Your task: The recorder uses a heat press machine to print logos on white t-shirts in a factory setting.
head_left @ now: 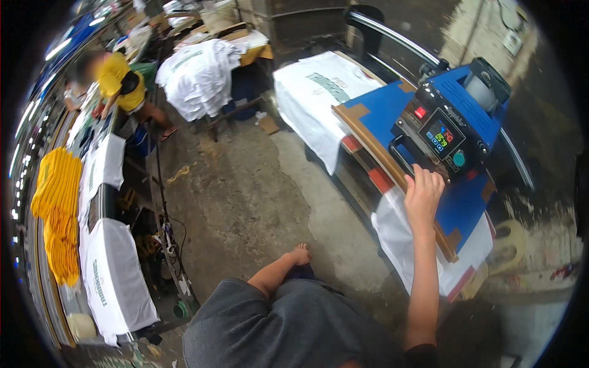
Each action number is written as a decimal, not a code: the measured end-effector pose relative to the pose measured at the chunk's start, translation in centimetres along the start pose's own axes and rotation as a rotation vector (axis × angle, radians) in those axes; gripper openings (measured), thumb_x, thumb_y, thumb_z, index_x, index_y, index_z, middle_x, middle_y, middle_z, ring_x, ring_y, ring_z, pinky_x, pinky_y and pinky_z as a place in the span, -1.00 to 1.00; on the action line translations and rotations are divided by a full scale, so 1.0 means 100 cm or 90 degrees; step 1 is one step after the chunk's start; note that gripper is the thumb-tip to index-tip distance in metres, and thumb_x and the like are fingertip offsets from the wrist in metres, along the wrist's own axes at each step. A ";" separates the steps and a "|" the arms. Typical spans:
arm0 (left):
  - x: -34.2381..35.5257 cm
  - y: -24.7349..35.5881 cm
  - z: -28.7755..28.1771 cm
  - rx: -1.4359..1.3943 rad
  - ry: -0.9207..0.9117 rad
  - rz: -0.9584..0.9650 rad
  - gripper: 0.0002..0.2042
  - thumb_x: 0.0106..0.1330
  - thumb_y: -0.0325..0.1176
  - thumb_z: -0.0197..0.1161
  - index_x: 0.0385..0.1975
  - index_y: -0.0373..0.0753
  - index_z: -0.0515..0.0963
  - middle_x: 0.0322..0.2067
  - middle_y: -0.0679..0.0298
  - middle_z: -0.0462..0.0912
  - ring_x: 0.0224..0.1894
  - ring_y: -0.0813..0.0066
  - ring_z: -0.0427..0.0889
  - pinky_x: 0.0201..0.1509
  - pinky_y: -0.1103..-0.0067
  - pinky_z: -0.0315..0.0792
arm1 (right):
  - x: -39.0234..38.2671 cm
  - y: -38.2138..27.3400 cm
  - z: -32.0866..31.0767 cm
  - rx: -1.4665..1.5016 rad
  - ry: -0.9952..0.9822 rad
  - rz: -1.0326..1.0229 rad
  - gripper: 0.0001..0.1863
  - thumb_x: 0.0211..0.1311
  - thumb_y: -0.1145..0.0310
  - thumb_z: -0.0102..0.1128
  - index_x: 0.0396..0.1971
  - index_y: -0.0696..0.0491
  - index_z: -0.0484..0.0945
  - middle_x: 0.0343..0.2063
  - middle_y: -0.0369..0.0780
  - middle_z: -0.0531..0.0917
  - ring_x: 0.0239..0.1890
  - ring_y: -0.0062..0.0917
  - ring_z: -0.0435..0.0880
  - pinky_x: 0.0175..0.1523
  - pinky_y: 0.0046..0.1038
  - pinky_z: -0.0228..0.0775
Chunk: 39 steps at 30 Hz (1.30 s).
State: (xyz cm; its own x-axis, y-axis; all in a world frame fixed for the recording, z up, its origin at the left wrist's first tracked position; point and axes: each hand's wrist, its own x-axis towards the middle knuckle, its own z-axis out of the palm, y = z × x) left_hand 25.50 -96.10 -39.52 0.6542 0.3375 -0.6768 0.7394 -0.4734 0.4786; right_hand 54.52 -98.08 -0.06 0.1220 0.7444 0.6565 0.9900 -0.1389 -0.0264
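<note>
My right hand [424, 189] is at the front of a heat press, its fingers curled over the near end of the black handle [402, 153]. The heat press [472, 116] has a black control box with a lit display [442, 135] and a green knob, mounted on a blue plate [377, 104] with brown tape at its corners. Below the plate, a white printed shirt [316, 83] lies at the far end and white cloth [392, 227] hangs at the near end. My left hand [299, 254] is low by my dark shorts, holding nothing I can make out; its fingers are too small to read.
A chrome rail [399, 37] runs behind the press. White shirts are piled on a far table [196, 73]. Along the left, a long bench carries yellow folded cloth [56, 208] and white printed shirts [116, 276]. A person in yellow [123, 80] stands at that bench.
</note>
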 end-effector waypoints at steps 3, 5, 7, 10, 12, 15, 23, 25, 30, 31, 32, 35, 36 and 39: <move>0.032 -0.009 0.033 0.006 0.018 -0.025 -0.41 0.18 -0.13 -0.07 0.11 -0.49 0.16 0.24 -0.17 -0.17 0.31 -0.04 -0.26 0.34 0.35 -0.27 | -0.028 0.016 -0.025 -0.005 -0.004 0.014 -0.74 0.08 0.37 0.04 -0.24 0.16 0.41 -0.42 -0.14 0.40 -0.22 -0.25 0.35 0.05 -0.24 0.10; 0.043 -0.015 0.047 0.064 0.055 0.003 -0.36 0.15 -0.12 -0.03 0.11 -0.52 0.13 0.23 -0.17 -0.14 0.30 -0.05 -0.19 0.33 0.36 -0.21 | -0.044 0.026 -0.040 -0.016 -0.010 0.027 -0.74 0.08 0.37 0.04 -0.23 0.16 0.42 -0.42 -0.13 0.40 -0.21 -0.24 0.35 0.06 -0.23 0.10; 0.041 -0.015 0.053 0.115 0.098 0.037 -0.32 0.12 -0.10 0.02 0.11 -0.55 0.09 0.23 -0.17 -0.11 0.29 -0.05 -0.13 0.32 0.37 -0.16 | -0.060 0.036 -0.055 -0.024 -0.017 0.036 -0.73 0.08 0.37 0.03 -0.22 0.16 0.42 -0.41 -0.12 0.39 -0.19 -0.22 0.35 0.08 -0.22 0.08; 0.022 0.001 0.048 0.131 0.119 0.042 -0.51 0.11 -0.16 0.00 -0.07 -0.45 0.28 0.01 -0.09 0.17 0.10 0.00 0.14 0.16 0.36 0.05 | -0.079 0.049 -0.073 -0.035 -0.028 0.042 -0.73 0.09 0.37 0.03 -0.21 0.17 0.41 -0.41 -0.12 0.39 -0.19 -0.21 0.35 0.08 -0.22 0.08; 0.002 0.013 0.044 0.140 0.105 0.032 -0.62 0.11 -0.20 -0.01 -0.20 -0.38 0.40 -0.13 -0.04 0.36 -0.03 0.04 0.32 0.04 0.34 0.19 | -0.090 0.057 -0.083 -0.044 -0.029 0.044 -0.73 0.10 0.36 0.02 -0.22 0.17 0.41 -0.41 -0.12 0.39 -0.19 -0.22 0.34 0.08 -0.22 0.08; -0.022 0.025 0.047 0.239 0.148 0.076 -0.70 0.10 -0.24 -0.02 -0.33 -0.31 0.53 -0.26 0.02 0.55 -0.16 0.08 0.50 -0.09 0.32 0.34 | -0.104 0.067 -0.095 -0.038 -0.034 0.041 -0.74 0.10 0.36 0.01 -0.21 0.16 0.41 -0.41 -0.13 0.39 -0.18 -0.23 0.33 0.08 -0.23 0.08; -0.069 0.035 0.070 -0.010 0.031 -0.027 -0.69 0.10 -0.24 -0.05 -0.28 -0.24 0.54 -0.24 0.06 0.56 -0.13 0.12 0.51 -0.04 0.38 0.36 | -0.125 0.060 -0.114 -0.038 0.051 0.082 -0.55 0.11 0.22 0.07 -0.04 0.15 0.33 -0.31 -0.20 0.41 -0.17 -0.34 0.34 0.11 -0.25 0.00; -0.085 0.034 0.073 -0.055 0.054 -0.025 -0.68 0.09 -0.23 -0.04 -0.25 -0.23 0.53 -0.24 0.06 0.56 -0.13 0.12 0.51 -0.03 0.39 0.36 | -0.124 0.058 -0.115 -0.036 0.135 0.140 -0.34 0.09 0.17 0.12 0.13 0.20 0.15 -0.27 -0.25 0.43 -0.21 -0.48 0.38 0.08 -0.29 -0.04; -0.129 -0.003 0.093 -0.239 0.147 -0.118 -0.66 0.07 -0.17 0.03 -0.25 -0.23 0.54 -0.23 0.06 0.56 -0.13 0.13 0.51 -0.03 0.38 0.35 | -0.112 0.064 -0.105 -0.074 0.265 0.361 -0.27 0.16 0.33 -0.01 0.25 0.18 -0.17 -0.55 -0.40 0.45 -0.47 -0.57 0.46 -0.09 -0.31 0.05; -0.134 -0.016 0.098 -0.252 0.162 -0.138 -0.66 0.07 -0.17 0.03 -0.25 -0.23 0.54 -0.23 0.06 0.56 -0.13 0.13 0.51 -0.03 0.38 0.35 | -0.111 0.064 -0.101 -0.091 0.265 0.356 -0.28 0.17 0.35 -0.07 0.25 0.17 -0.20 -0.56 -0.40 0.45 -0.47 -0.56 0.46 -0.11 -0.30 0.06; -0.138 -0.030 0.104 -0.244 0.160 -0.168 -0.66 0.06 -0.17 0.04 -0.23 -0.21 0.54 -0.22 0.07 0.56 -0.11 0.13 0.51 -0.03 0.39 0.35 | -0.109 0.063 -0.098 -0.118 0.257 0.352 -0.28 0.17 0.38 -0.10 0.25 0.17 -0.24 -0.58 -0.38 0.45 -0.48 -0.55 0.46 -0.09 -0.29 0.08; -0.140 -0.070 0.124 -0.226 0.118 -0.238 -0.65 0.04 -0.16 0.05 -0.22 -0.19 0.55 -0.20 0.07 0.55 -0.10 0.13 0.50 -0.02 0.39 0.35 | -0.105 0.061 -0.095 -0.134 0.207 0.374 -0.27 0.12 0.44 -0.14 0.25 0.17 -0.27 -0.62 -0.36 0.46 -0.53 -0.51 0.46 -0.09 -0.29 0.14; -0.138 -0.083 0.128 -0.206 0.067 -0.267 -0.65 0.03 -0.16 0.06 -0.22 -0.18 0.55 -0.20 0.06 0.55 -0.09 0.12 0.50 -0.02 0.39 0.34 | -0.102 0.061 -0.093 -0.141 0.200 0.375 -0.27 0.11 0.46 -0.15 0.25 0.18 -0.27 -0.64 -0.36 0.46 -0.55 -0.50 0.46 -0.10 -0.29 0.16; -0.138 -0.109 0.130 -0.157 0.049 -0.179 -0.65 0.03 -0.14 0.05 -0.25 -0.18 0.56 -0.20 0.01 0.54 -0.09 0.10 0.49 -0.03 0.38 0.34 | -0.094 0.056 -0.091 -0.136 0.239 0.382 -0.28 0.03 0.53 -0.16 0.24 0.19 -0.17 -0.75 -0.35 0.41 -0.65 -0.46 0.43 -0.19 -0.33 0.24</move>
State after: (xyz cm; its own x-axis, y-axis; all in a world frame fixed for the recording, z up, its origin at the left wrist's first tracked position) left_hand 6.36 -106.16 -42.66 0.4230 0.4912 -0.7614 0.9019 -0.1472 0.4061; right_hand 58.31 -111.85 0.46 0.5677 0.2320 0.7899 0.7203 -0.6046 -0.3401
